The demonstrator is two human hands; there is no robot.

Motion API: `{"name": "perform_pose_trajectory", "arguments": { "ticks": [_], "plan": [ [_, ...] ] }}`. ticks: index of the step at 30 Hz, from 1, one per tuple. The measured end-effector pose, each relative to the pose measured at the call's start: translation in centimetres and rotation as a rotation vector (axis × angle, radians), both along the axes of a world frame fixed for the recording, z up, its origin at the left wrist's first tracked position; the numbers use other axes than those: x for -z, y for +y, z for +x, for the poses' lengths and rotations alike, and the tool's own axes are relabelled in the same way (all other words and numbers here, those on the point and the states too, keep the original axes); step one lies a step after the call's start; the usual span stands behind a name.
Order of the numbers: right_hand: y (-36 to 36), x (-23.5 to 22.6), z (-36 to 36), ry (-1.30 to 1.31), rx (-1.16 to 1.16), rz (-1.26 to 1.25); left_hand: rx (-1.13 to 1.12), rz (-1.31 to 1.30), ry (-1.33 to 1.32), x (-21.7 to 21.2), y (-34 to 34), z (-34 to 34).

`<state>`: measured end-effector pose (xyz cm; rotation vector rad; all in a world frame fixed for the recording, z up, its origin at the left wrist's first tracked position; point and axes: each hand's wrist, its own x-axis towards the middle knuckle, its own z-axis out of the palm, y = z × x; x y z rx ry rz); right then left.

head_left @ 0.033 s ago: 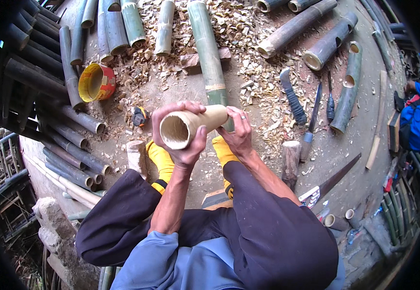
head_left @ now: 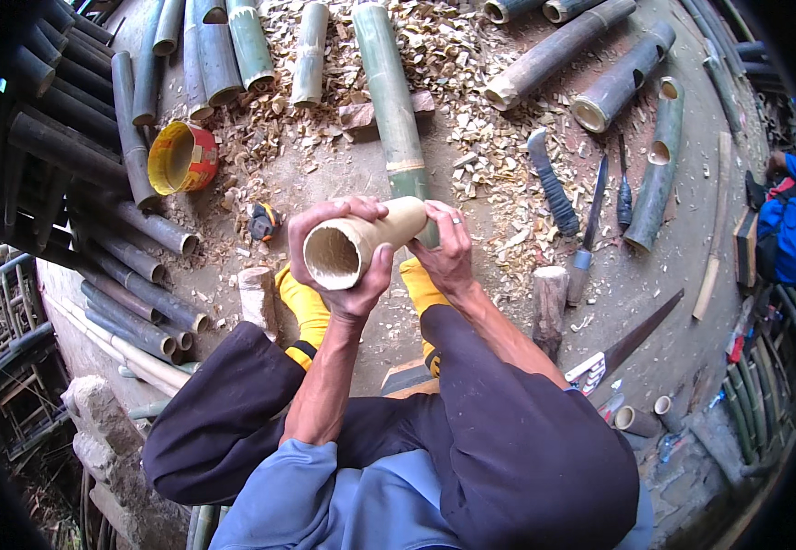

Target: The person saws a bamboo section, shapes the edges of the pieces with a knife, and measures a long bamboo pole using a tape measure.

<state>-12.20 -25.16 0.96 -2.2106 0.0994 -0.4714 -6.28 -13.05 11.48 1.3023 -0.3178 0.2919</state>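
Note:
A pale, peeled bamboo tube (head_left: 381, 229) is between my two hands, its hollow end tilted up toward me. My left hand (head_left: 347, 266) wraps round the near end, the thumb on the right side of the rim. At the far end my right hand (head_left: 450, 246) grips the tube from the right, a ring on one finger. Beyond it a long green bamboo pole (head_left: 389, 92) rests across a small wooden block (head_left: 358, 115), and its near end is partly hidden behind the tube and my right hand.
Wood chips (head_left: 499, 170) cover the ground ahead. To the right lie a curved blade with a wrapped handle (head_left: 554, 183), a knife (head_left: 590, 220), a chisel-like tool (head_left: 625, 192) and a handsaw (head_left: 631, 346). A yellow-red tub (head_left: 198, 158), a tape measure (head_left: 263, 222) and several dark bamboo pieces (head_left: 146, 257) stand left.
The tube's far end has shifted slightly to the left together with my right hand. Both hands keep their hold.

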Motion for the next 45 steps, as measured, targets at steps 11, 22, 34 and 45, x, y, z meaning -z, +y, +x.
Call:
{"name": "perform_pose_trajectory", "arguments": {
  "ticks": [11,22,34,45],
  "plan": [
    [-0.2,3.2,1.5,0.138,0.080,0.250,0.007,0.182,-0.219,2.1,-1.8,0.9],
    [-3.1,7.4,6.4,0.770,-0.127,1.263,-0.198,0.096,0.048,0.6,1.8,2.2],
    [-2.9,8.0,7.6,0.814,-0.093,1.133,-0.262,-0.045,-0.004,-3.4,2.2,0.4],
    [-2.6,7.9,8.6,0.728,0.058,0.675,-0.367,-0.001,0.036,-4.4,1.5,0.5]
  ]
}}
